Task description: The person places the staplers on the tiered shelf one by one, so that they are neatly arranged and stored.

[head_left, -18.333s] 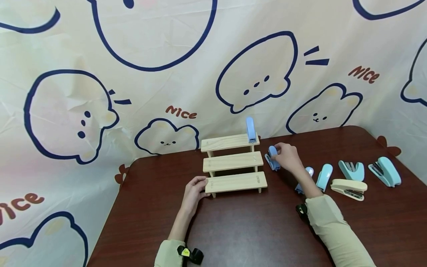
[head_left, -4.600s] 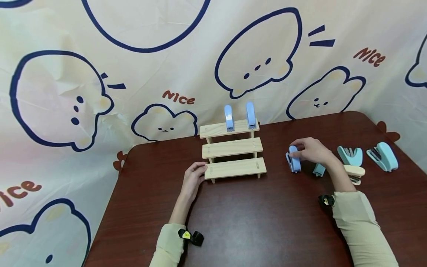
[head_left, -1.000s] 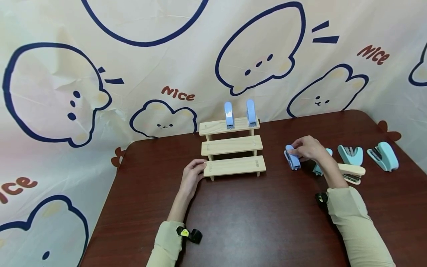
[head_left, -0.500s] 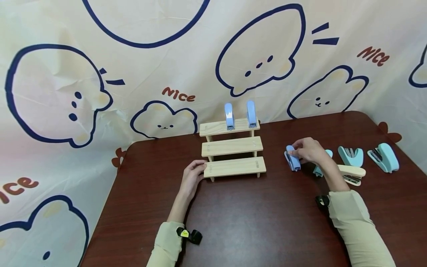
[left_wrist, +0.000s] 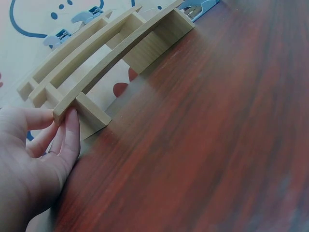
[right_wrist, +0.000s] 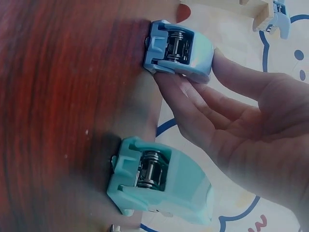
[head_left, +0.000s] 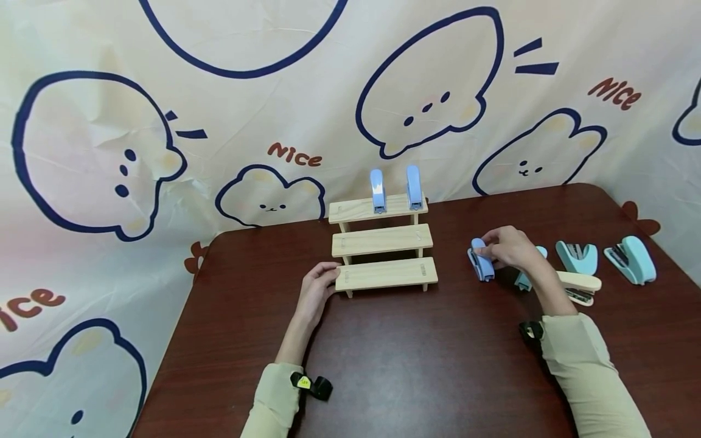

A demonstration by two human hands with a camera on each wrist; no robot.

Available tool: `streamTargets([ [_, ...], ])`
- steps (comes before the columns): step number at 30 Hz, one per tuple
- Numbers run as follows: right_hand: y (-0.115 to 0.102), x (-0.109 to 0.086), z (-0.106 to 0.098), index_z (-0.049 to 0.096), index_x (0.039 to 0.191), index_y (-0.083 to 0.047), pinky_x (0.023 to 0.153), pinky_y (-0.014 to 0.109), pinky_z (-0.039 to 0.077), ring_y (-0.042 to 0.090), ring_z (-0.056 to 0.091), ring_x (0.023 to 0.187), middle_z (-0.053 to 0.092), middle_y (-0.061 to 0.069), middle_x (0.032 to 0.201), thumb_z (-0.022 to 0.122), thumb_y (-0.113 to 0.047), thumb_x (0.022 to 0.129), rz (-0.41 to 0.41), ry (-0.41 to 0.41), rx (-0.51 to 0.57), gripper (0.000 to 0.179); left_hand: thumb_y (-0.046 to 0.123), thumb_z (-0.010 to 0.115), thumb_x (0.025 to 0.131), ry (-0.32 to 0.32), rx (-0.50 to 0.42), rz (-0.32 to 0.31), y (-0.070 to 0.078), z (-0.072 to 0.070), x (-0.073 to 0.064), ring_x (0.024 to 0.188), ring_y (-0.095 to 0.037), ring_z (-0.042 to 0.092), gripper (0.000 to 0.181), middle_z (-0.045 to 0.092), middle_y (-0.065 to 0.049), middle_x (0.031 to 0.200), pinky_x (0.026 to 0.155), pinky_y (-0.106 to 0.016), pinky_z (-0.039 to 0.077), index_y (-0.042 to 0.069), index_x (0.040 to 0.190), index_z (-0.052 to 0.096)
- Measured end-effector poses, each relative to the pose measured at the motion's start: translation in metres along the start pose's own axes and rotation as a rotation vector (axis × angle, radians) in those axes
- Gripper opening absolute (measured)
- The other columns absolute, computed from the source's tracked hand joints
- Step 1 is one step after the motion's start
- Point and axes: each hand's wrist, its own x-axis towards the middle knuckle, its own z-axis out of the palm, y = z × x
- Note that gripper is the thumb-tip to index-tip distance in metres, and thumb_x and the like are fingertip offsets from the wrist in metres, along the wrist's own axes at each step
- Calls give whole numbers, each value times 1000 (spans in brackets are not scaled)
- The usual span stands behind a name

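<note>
A three-tier wooden display stand (head_left: 386, 275) sits towards the back of the table. My left hand (head_left: 314, 295) pinches the left end of its lowest tier, thumb above and fingers beneath, clearest in the left wrist view. Two blue staplers, one left (head_left: 378, 191) and one right (head_left: 414, 188), stand on the top tier; the lower two tiers are bare. To the right of the stand, my right hand (head_left: 510, 248) holds a third blue stapler (head_left: 482, 264) between thumb and fingers. In the right wrist view, that blue stapler (right_wrist: 200, 55) is at table level, its open hinge end facing the camera.
A teal stapler (head_left: 523, 281) is partly hidden behind my right wrist. Further right lie a cream stapler (head_left: 583, 281), a turquoise one with spread jaws (head_left: 588, 260) and a bigger turquoise one (head_left: 635, 261). A patterned cloth (head_left: 263, 121) hangs behind the table.
Since the oldest frame a second blue stapler has come onto the top tier, and my right hand has shifted right to another blue one. Over the last second, almost nothing moves.
</note>
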Motion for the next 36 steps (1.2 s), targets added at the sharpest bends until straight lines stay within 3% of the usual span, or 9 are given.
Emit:
streamTargets([
  [10, -1, -3, -6, 45, 138, 23, 81, 46, 61, 33, 71, 93, 59, 38, 123, 63, -10, 104, -39, -57, -3, 51, 4, 63, 99, 3, -7, 1, -1, -1, 1, 87, -16, 66, 24, 65, -8, 104, 73, -28, 56, -10, 119, 63],
  [20, 3, -2, -7, 51, 136, 19, 82, 43, 62, 26, 68, 92, 62, 32, 121, 70, -21, 100, -79, -122, -12, 57, 5, 63, 100, -8, 1, 1, -2, -2, 0, 90, -17, 67, 26, 66, -9, 109, 74, -28, 56, -10, 121, 62],
  [26, 1, -4, -6, 50, 136, 19, 81, 43, 62, 25, 67, 90, 64, 28, 117, 75, -21, 97, -127, -160, -72, 61, 4, 63, 100, -7, -5, -1, -1, -1, 2, 90, -17, 67, 26, 65, -9, 109, 74, -28, 56, -11, 121, 62],
  [30, -1, -6, -4, 52, 134, 20, 78, 42, 62, 24, 66, 86, 67, 25, 110, 77, -14, 94, -160, -149, -120, 58, 4, 63, 100, -6, -4, 0, -1, -1, 2, 90, -17, 67, 25, 65, -9, 108, 74, -28, 56, -11, 120, 62],
  [36, -5, -8, -1, 58, 125, 20, 71, 41, 63, 21, 68, 78, 69, 20, 98, 76, -7, 93, -190, -64, -150, 45, 4, 63, 100, -12, 0, 2, -2, -1, 1, 90, -17, 67, 28, 65, -8, 107, 74, -28, 56, -13, 122, 61],
])
